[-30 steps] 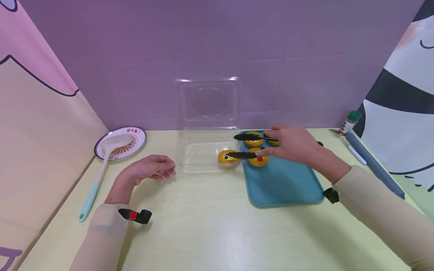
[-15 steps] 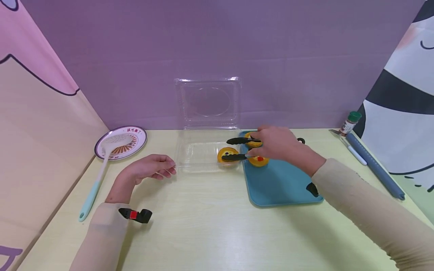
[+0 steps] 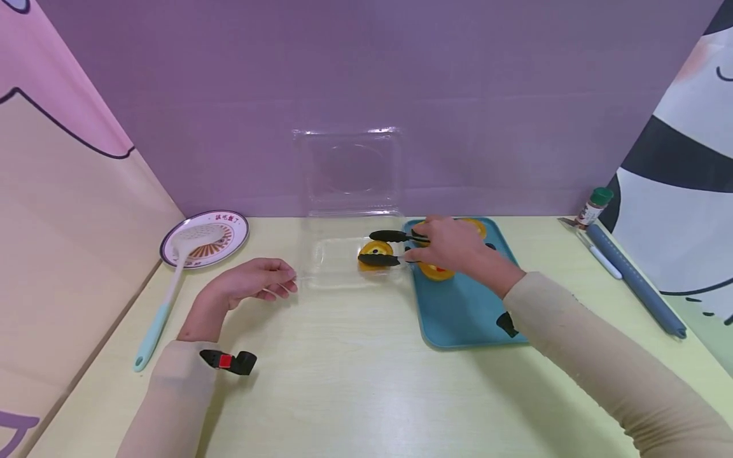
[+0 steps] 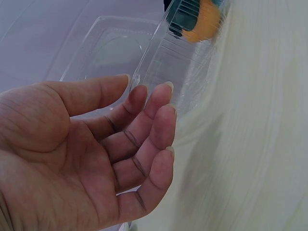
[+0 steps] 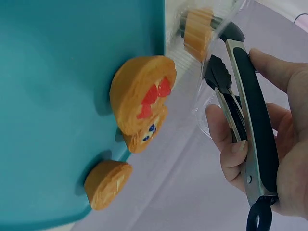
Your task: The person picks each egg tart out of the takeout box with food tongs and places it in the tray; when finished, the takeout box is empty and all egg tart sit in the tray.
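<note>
My right hand (image 3: 449, 245) grips black-and-silver tongs (image 5: 257, 120) over the right side of an open, clear plastic container (image 3: 326, 270). The black tong tips lie on either side of a yellow tart (image 3: 375, 248) with dark blue dots, inside the container. Whether they squeeze it, I cannot tell. At the container's front left corner, my left hand (image 4: 86, 149) pinches the rim between thumb and index fingertips, the other fingers loosely curved. On the blue tray (image 5: 53, 120) sit several tarts, one red-topped tart (image 5: 144, 94) nearest the container; my right hand partly covers them in the head view.
On the left, a white skimmer (image 3: 172, 280) with a pale green handle leans across a patterned plate (image 3: 237, 238). At the right edge are a green-capped jar (image 3: 595, 207), a white-handled knife (image 3: 601, 261) and a long blue-grey bar (image 3: 638, 283). The container's lid (image 3: 349, 172) stands up behind.
My right hand and the tongs have moved left, from above the tray over the container. The tart there has shifted slightly left. My left hand has stayed at the container's corner.
</note>
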`<state>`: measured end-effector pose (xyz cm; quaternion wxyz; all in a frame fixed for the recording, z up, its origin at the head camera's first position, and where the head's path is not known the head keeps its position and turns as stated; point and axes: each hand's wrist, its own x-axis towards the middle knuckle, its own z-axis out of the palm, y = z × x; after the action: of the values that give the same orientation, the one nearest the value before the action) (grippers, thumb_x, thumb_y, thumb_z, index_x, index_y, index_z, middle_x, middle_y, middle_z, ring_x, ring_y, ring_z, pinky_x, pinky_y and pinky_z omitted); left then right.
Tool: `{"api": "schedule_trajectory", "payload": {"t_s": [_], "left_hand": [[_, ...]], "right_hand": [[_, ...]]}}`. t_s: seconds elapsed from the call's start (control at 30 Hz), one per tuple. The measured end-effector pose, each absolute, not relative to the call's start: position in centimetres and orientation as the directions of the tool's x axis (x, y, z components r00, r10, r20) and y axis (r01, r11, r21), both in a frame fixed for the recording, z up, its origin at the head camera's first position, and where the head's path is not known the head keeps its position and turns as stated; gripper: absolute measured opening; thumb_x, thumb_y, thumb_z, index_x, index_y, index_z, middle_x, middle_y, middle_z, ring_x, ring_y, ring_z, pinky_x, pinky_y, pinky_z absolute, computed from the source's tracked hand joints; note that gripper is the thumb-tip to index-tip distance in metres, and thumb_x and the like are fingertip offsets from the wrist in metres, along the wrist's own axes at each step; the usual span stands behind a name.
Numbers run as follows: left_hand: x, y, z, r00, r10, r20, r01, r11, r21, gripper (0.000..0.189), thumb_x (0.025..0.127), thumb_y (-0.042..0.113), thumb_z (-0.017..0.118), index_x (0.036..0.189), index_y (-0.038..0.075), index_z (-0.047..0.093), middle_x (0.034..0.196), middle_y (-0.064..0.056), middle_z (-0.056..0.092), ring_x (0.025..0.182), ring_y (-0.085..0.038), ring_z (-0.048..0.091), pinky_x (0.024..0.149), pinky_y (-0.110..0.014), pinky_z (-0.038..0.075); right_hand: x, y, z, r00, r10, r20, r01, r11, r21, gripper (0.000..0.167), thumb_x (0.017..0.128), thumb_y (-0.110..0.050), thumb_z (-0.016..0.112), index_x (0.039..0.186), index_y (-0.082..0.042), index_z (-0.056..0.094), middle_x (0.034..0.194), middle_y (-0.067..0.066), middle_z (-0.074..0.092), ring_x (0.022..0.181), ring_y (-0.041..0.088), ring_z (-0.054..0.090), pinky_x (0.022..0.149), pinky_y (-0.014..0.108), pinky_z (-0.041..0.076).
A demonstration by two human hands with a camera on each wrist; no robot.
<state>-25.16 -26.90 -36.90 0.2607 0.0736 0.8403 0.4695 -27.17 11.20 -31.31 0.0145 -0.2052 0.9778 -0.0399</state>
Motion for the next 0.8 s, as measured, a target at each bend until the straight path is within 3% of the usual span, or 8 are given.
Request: {"api": "schedule_trajectory", "payload": {"t_s": [0.13, 0.33, 0.53, 0.67, 0.8], "left_hand": [[-25.2, -27.0, -36.9, -0.854, 0.365, -0.369, -0.125, 0.545, 0.829, 0.038, 0.105, 0.029, 0.052, 0.123, -0.003, 0.055, 0.11, -0.008, 0.07, 0.1, -0.021, 0.066, 0.089, -0.035, 0.052], [-25.3, -27.0, -36.9, -0.856, 0.361, -0.37, -0.125, 0.551, 0.825, 0.038, 0.105, 0.029, 0.052, 0.124, -0.003, 0.055, 0.112, -0.01, 0.07, 0.1, -0.02, 0.066, 0.089, -0.035, 0.052], [-25.2, -26.9, -36.9, -0.862, 0.355, -0.362, -0.117, 0.556, 0.823, 0.037, 0.105, 0.028, 0.051, 0.124, -0.003, 0.055, 0.112, -0.01, 0.069, 0.1, -0.019, 0.066, 0.089, -0.035, 0.052], [-25.2, -26.9, -37.0, -0.865, 0.349, -0.361, -0.12, 0.554, 0.824, 0.035, 0.105, 0.027, 0.05, 0.123, -0.003, 0.055, 0.112, -0.01, 0.069, 0.101, -0.02, 0.066, 0.089, -0.034, 0.052], [-25.2, -26.8, -37.1, -0.866, 0.345, -0.361, -0.126, 0.548, 0.827, 0.034, 0.105, 0.026, 0.05, 0.122, -0.003, 0.055, 0.111, -0.009, 0.069, 0.1, -0.02, 0.065, 0.088, -0.034, 0.051]], "right_hand": [[-27.4, 11.0, -31.5, -0.923, -0.384, -0.026, -0.378, 0.918, -0.121, 0.059, 0.087, -0.058, 0.07, 0.125, -0.013, 0.067, 0.108, 0.01, 0.062, 0.071, 0.02, 0.057, 0.053, 0.03, 0.042], [-27.4, 11.0, -30.8, -0.934, -0.344, -0.096, -0.326, 0.931, -0.164, 0.067, 0.087, -0.057, 0.07, 0.137, -0.012, 0.061, 0.099, 0.009, 0.059, 0.058, 0.016, 0.052, 0.051, 0.028, 0.037], [-27.3, 10.8, -29.6, -0.936, -0.321, -0.148, -0.304, 0.945, -0.124, 0.068, 0.086, -0.057, 0.071, 0.136, -0.012, 0.061, 0.085, 0.007, 0.057, 0.055, 0.015, 0.049, 0.052, 0.028, 0.036], [-27.3, 10.4, -29.1, -0.932, -0.315, -0.18, -0.3, 0.948, -0.104, 0.072, 0.086, -0.059, 0.071, 0.139, -0.012, 0.059, 0.093, 0.006, 0.06, 0.064, 0.016, 0.054, 0.056, 0.029, 0.041], [-27.5, 10.0, -28.9, -0.93, -0.298, -0.216, -0.286, 0.954, -0.087, 0.077, 0.086, -0.061, 0.069, 0.144, -0.013, 0.055, 0.127, 0.01, 0.065, 0.093, 0.022, 0.061, 0.073, 0.035, 0.053]]}}
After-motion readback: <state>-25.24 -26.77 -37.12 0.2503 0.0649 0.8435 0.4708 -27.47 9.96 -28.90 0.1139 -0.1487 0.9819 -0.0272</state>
